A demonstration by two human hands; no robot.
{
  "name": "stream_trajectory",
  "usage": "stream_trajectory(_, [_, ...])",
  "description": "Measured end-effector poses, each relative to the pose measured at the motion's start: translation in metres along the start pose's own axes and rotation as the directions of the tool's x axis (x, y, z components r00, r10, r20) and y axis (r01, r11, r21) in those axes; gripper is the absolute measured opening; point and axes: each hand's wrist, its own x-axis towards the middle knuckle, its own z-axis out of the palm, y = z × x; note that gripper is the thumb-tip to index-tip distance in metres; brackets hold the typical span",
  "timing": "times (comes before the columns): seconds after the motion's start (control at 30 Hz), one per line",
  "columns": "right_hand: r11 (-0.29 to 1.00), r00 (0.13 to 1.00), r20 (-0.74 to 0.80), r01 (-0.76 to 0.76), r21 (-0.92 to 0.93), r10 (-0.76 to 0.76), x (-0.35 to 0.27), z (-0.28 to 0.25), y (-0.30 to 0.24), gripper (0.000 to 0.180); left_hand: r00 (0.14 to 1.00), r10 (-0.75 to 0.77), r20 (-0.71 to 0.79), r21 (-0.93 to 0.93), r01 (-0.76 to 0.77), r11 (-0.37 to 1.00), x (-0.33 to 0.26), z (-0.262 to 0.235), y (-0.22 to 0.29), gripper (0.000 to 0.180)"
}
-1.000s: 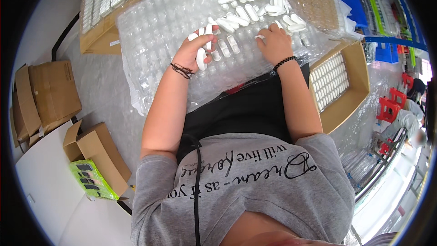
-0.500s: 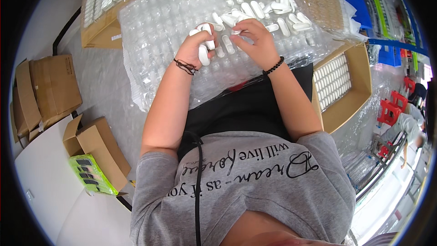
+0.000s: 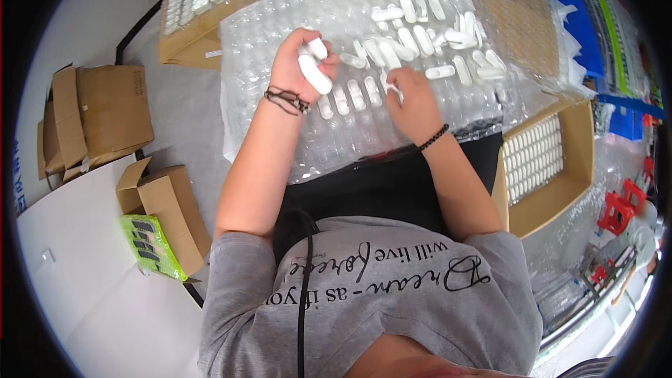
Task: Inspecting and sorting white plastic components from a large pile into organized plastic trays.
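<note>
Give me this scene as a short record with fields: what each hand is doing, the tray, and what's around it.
Left hand: closed around a few white oblong pieces, raised over the tray
Right hand: fingertips on a white piece in the tray's front rows
Tray: clear plastic blister tray, part filled, loose pile of white pieces at its far right
Left side: open cardboard boxes
Right side: cardboard box of filled rows

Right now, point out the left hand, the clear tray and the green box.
left hand (image 3: 302, 66): head view, on its back.
clear tray (image 3: 336, 143): head view, on its bare near rows.
green box (image 3: 150, 246): head view, on its top face.
</note>
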Motion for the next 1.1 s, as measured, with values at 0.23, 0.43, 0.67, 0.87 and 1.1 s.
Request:
stream_trajectory(0.23, [0.973, 0.965, 0.259, 0.028, -0.228, 0.033, 0.001, -0.003, 0.004, 0.016, 0.993, 0.092, -0.075, 0.137, -0.081, 0.987, 0.128, 0.048, 0.079, 0.022])
stream_trajectory(0.43, [0.927, 0.920, 0.366, 0.007, -0.375, 0.141, 0.002, -0.003, -0.003, 0.013, 0.859, 0.383, -0.339, 0.460, -0.203, 0.864, 0.243, 0.085, 0.126, 0.022])
stream_trajectory(0.67, [0.906, 0.886, 0.388, -0.077, -0.416, 0.253, 0.017, -0.007, -0.014, 0.011, 0.769, 0.390, -0.506, 0.391, -0.198, 0.899, 0.296, 0.111, 0.131, 0.045])
stream_trajectory(0.87, [0.906, 0.874, 0.409, -0.077, -0.416, 0.262, 0.021, -0.007, -0.013, 0.011, 0.901, 0.278, -0.334, 0.517, -0.071, 0.853, 0.273, 0.112, 0.153, 0.078])
stream_trajectory(1.1, [0.904, 0.894, 0.388, -0.043, -0.425, 0.225, 0.008, -0.002, -0.017, 0.014, 0.903, 0.300, -0.306, 0.738, 0.026, 0.674, 0.184, 0.095, 0.141, 0.072])
